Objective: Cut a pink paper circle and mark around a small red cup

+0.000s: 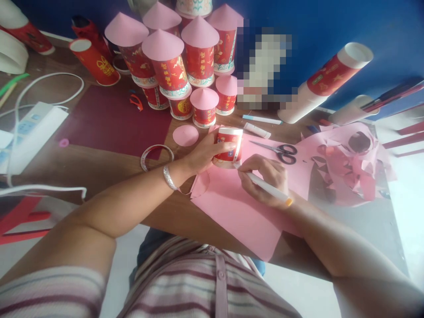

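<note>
At a brown desk, a person's left hand grips a short red-and-white cylinder, its long axis close to upright, thumb laid across the front, above the edge of a pink sheet. The right hand holds a white marker pinched like a pencil, its shaft slanting from the orange end near the wrist up and leftward to the cylinder's lower white band; whether the tip touches cannot be told. The cylinder lies left of the right hand and slightly farther from the body, with the left hand wrapped round its opposite side. Scissors rest just beyond the right hand
</note>
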`<state>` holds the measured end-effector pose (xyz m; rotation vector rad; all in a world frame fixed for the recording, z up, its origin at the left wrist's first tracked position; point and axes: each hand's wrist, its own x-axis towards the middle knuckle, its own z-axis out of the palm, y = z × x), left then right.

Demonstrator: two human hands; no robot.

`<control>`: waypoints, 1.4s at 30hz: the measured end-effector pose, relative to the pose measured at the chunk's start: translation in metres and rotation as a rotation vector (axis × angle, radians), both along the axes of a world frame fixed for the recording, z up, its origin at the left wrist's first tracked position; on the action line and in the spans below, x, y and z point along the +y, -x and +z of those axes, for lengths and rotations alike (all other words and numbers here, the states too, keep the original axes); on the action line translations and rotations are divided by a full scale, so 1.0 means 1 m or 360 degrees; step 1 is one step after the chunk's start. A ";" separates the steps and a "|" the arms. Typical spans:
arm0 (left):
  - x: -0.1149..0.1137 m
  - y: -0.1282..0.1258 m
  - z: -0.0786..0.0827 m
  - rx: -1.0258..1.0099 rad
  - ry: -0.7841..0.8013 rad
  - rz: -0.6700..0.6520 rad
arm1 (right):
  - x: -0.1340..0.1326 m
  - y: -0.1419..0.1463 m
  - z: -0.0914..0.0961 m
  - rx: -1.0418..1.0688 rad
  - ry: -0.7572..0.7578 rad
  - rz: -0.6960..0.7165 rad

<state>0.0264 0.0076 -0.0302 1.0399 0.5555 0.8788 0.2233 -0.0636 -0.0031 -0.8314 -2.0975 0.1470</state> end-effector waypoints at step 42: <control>0.001 0.001 0.003 -0.0012 -0.0011 -0.0043 | 0.003 -0.003 0.002 -0.0001 -0.0003 -0.0064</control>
